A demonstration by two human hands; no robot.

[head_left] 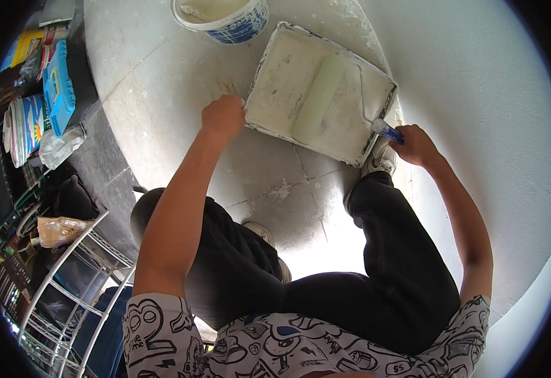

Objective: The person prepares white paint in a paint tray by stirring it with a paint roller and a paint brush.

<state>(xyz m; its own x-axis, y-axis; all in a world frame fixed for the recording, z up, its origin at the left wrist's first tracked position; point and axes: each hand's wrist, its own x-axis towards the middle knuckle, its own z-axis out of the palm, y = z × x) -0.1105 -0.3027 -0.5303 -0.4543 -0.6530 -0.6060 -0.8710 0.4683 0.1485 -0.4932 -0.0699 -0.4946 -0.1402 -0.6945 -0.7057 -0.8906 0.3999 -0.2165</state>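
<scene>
A paint roller point(321, 97) with a pale, paint-covered sleeve lies across the paint tray point(286, 53). My right hand point(417, 146) is closed around the roller's blue handle, just past the tray's right edge. The roller's thin wire frame runs from the handle to the far end of the sleeve. At the tray's left corner, my left hand point(225, 116) is closed on the rim; its fingertips are mostly hidden. The tray is smeared with whitish paint and has dark, worn edges.
A paint bucket point(241, 24) stands beyond the tray. The white wall point(477, 94) curves along the right. On the left are a white wire rack point(77, 302), a blue plastic case point(59, 88) and assorted bags. My shoe point(381, 159) is against the tray's near right corner.
</scene>
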